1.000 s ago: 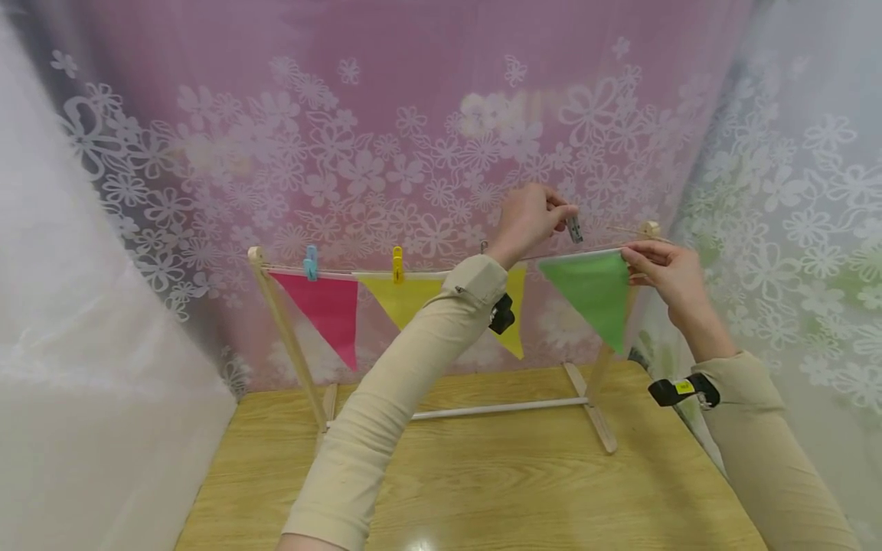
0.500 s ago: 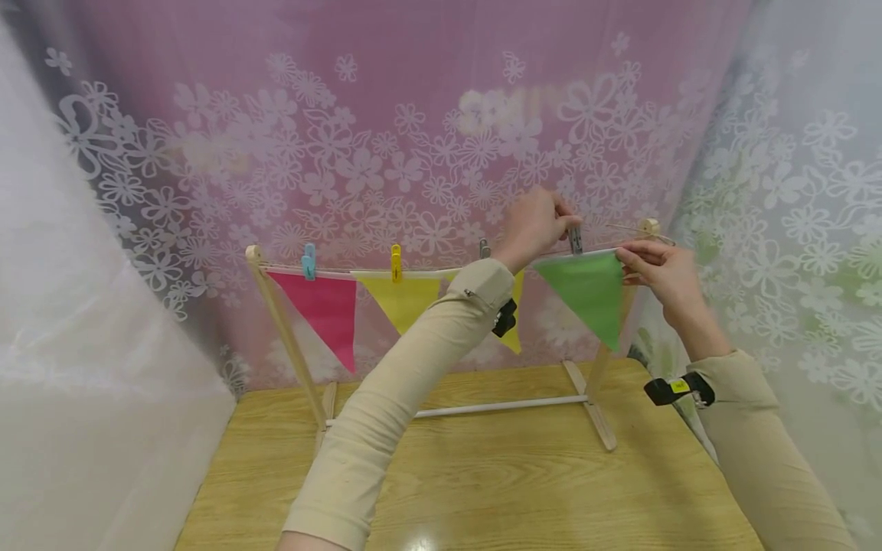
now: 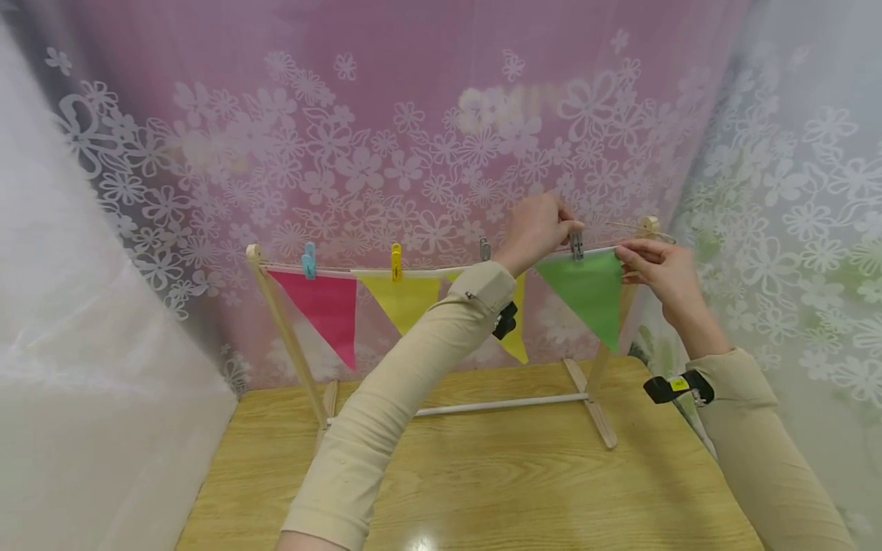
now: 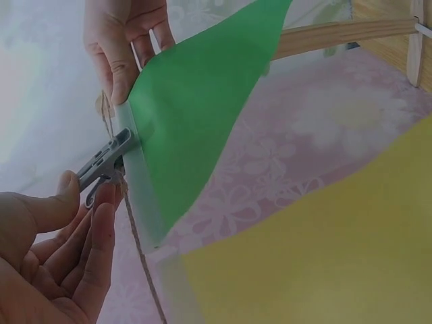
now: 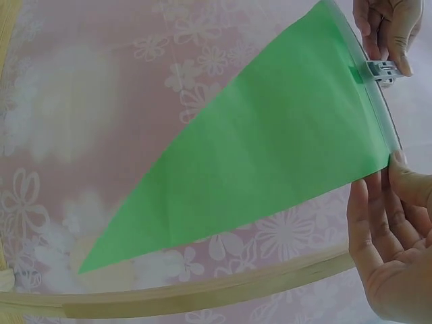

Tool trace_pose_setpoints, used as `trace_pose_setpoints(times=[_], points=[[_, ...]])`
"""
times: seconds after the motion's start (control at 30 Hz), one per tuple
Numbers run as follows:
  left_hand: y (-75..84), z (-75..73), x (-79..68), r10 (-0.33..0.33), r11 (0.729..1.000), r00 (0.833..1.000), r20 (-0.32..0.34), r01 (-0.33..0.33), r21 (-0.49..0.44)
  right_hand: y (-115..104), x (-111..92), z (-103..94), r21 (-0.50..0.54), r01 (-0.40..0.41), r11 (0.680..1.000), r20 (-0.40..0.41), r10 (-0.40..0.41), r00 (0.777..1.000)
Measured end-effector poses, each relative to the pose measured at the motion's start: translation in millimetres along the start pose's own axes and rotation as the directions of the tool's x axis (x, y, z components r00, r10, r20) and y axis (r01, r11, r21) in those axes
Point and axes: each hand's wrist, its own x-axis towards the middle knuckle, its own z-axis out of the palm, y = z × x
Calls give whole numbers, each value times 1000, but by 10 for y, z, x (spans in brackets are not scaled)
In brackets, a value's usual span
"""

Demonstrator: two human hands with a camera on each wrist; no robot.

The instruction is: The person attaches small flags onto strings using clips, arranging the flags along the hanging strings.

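Note:
A green triangular pennant hangs point down at the right end of a twine line. My left hand pinches a grey clothespin by its handles between thumb and fingers. The clothespin's jaws straddle the white top edge of the pennant near its middle, over the twine. At the pennant's upper right corner, my right hand pinches the white edge between thumb and fingers. The left wrist view shows a yellow pennant beside the green one.
A pink pennant with a light blue clothespin and a yellow pennant with a yellow clothespin hang leftward. Another grey clothespin stands beyond my left wrist. Wooden posts stand on the table, joined by a white bar.
My left hand has lowered the grey clothespin from above the line onto the green pennant's top edge. The right hand keeps its pinch at the corner.

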Motion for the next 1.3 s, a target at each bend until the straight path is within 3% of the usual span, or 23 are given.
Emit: trace_pose_setpoints(times=[0.5, 0.73, 1.0, 1.23, 1.3], points=[[0, 4, -7, -4, 999, 1000, -1, 4, 48, -4, 21, 17, 36, -1, 999, 14, 1, 1000], [13, 3, -5, -21, 998, 1000, -1, 21, 63, 0, 45, 36, -78, -2, 997, -31, 0, 1000], [6, 18, 6, -23, 996, 1000, -12, 24, 82, -7, 54, 44, -58, 1, 998, -15, -2, 1000], [2, 49, 9, -29, 992, 1000, 3, 28, 120, -10, 49, 44, -102, -1, 995, -28, -2, 1000], [-2, 58, 10, -31, 992, 1000, 5, 30, 120, -7, 46, 36, -63, -3, 998, -11, 2, 1000]])
